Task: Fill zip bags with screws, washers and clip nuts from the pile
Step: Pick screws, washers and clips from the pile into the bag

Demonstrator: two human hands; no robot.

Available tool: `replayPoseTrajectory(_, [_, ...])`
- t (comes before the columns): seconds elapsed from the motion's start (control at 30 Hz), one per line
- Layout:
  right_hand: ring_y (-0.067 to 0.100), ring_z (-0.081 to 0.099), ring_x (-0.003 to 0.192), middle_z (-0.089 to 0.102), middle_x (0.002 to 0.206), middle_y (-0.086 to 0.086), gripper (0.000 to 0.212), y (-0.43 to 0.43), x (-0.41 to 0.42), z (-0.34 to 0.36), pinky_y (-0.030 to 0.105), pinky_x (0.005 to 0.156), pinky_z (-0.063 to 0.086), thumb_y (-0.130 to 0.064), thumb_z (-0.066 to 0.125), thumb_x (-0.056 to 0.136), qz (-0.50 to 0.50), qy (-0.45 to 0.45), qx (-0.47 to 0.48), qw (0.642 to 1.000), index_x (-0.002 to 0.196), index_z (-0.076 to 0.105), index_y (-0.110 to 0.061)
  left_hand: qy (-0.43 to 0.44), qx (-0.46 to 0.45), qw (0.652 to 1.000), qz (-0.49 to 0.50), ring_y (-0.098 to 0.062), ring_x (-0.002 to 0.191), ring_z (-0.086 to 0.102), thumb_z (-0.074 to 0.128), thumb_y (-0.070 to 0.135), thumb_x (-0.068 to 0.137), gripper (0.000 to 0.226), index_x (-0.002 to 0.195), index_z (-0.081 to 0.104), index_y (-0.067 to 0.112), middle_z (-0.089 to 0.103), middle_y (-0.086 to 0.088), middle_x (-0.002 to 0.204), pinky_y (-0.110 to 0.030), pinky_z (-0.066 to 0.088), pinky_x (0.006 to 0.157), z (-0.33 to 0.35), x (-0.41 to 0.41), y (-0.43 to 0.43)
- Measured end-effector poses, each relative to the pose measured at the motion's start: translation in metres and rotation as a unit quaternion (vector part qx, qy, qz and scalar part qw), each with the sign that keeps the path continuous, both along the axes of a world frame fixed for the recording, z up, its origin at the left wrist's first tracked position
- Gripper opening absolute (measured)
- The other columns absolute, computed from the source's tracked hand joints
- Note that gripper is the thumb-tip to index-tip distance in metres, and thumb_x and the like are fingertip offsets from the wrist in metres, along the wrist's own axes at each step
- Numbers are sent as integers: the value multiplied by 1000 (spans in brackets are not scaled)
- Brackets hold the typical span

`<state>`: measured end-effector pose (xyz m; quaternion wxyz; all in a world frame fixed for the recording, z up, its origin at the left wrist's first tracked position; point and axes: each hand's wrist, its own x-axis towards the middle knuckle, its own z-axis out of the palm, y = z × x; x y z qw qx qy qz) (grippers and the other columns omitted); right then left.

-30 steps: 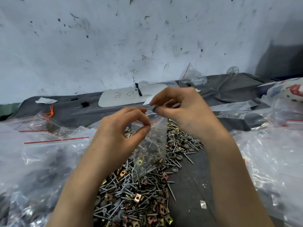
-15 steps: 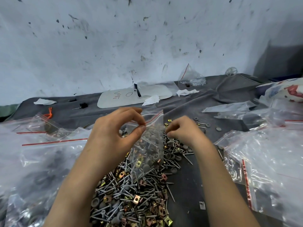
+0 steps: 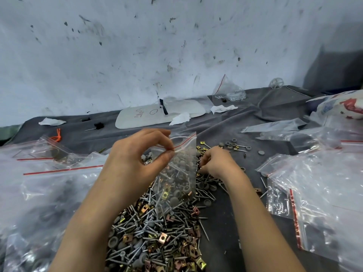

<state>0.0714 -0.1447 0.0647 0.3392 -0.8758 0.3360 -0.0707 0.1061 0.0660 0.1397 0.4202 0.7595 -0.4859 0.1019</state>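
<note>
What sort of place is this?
Probably a makeshift hardware-packing bench: a loose pile of screws, washers and clip nuts on a grey cloth, heaps of zip bags on both sides, and a scuffed white wall behind.

Both bare forearms reach from the near edge of the tabletop (image 3: 231, 132) toward its middle, converging slightly. The left hand (image 3: 135, 160) is raised with its back to the camera; thumb and forefinger curve into a ring and pinch the top edge of a zip bag (image 3: 176, 173), the other fingers curled behind. The right hand (image 3: 218, 162) sits lower and farther in, knuckles up, fingers curled under; whether they grasp anything cannot be seen.
</note>
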Motion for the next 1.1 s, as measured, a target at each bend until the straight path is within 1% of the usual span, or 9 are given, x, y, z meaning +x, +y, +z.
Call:
replayPoseTrajectory(0.1, [20,64,83,67,87,6,18,1,-2,0,27,70,49,-7,71,76,3,-38,17,999,68,60,-18,-4,4,1000,-2,11,106,57,67,29,78,4,80,66,33,63,26,111,-21,45,94,0,-1,-1])
replayPoseTrajectory(0.2, [12,59,69,62,75,-1,15,2,-8,21,19,58,46,-8,70,78,-22,-184,60,981,72,59,-17,-9,7,1000,-5,11,106,57,66,31,78,3,81,66,32,63,27,111,-20,45,93,1,-2,-2])
replayPoseTrajectory(0.3, [4,54,53,63,70,2,15,14,-24,59,12,45,41,-6,69,77,10,-359,159,920,72,61,-18,-10,6,1000,-6,12,107,56,69,26,81,7,81,66,32,63,26,111,-17,45,94,1,-1,-2])
replayPoseTrajectory(0.4, [5,59,59,68,76,8,9,32,-42,86,15,54,46,-10,71,77,100,-432,197,875,76,65,-17,-8,5,1000,-9,11,107,57,70,24,81,9,82,67,32,64,24,111,-19,46,94,1,-2,-2])
replayPoseTrajectory(0.57, [9,64,73,71,77,-1,7,46,-46,93,21,69,49,-23,74,79,134,-347,91,924,82,69,-18,-14,9,1000,-16,10,107,58,69,25,80,3,83,69,27,64,24,110,-21,46,94,1,-4,-2])
replayPoseTrajectory(0.63, [2,62,73,69,79,-9,10,39,-42,90,15,65,49,-32,72,81,78,-371,51,924,84,68,-23,-10,8,1000,-11,10,107,57,68,27,80,3,82,68,28,64,24,111,-19,46,94,1,-3,-2])
replayPoseTrajectory(0.73, [-7,55,60,62,72,-13,4,22,-38,79,6,50,41,-21,68,84,-2,-363,8,932,80,66,-23,-2,5,1000,-2,11,107,57,67,30,79,3,80,66,33,64,25,112,-17,45,93,2,-2,-1])
replayPoseTrajectory(0.9, [10,60,76,69,90,2,14,7,-20,34,19,63,44,-9,67,83,28,-87,-12,996,81,70,-22,-4,2,1000,4,13,106,56,68,29,79,5,80,66,34,63,28,110,-16,44,93,1,-1,-1])
replayPoseTrajectory(1.1, [20,63,94,70,100,6,23,3,-7,7,25,78,47,-4,71,79,54,28,-6,998,68,68,-24,-5,1,1000,8,13,105,57,69,28,79,8,79,65,35,63,30,108,-14,43,92,2,1,0])
